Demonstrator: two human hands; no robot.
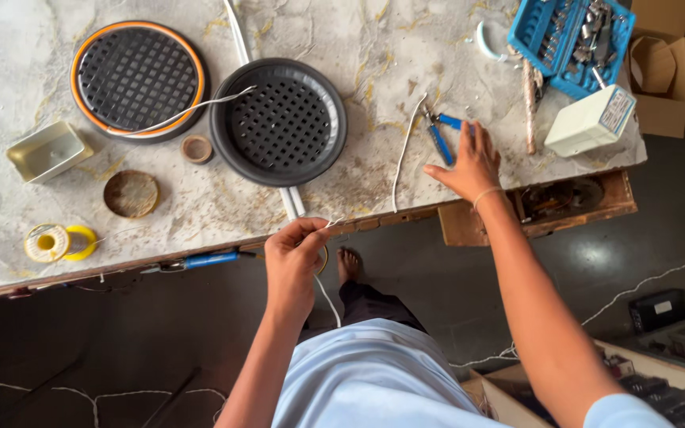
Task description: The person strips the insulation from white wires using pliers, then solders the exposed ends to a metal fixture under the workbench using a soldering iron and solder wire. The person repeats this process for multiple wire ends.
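Left hand (293, 252) fingers pinch the white wire (403, 150) beside the black grille (279, 120); right hand (469, 162), fingers spread, touches the blue-handled pliers (440, 136) right of it. A tug could drag the grille off the surface (342, 32).

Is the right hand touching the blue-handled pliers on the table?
Touching: the head view shows the right hand lying over the blue-handled pliers, fingers covering the handles.

Marble surface (342, 32) w/ two round black grilles (138, 78) (279, 120) mid, blue pliers (440, 139) nr front edge, solder spool (59, 242) front-left corner, blue tray (571, 36) + white box (591, 120) right edge.
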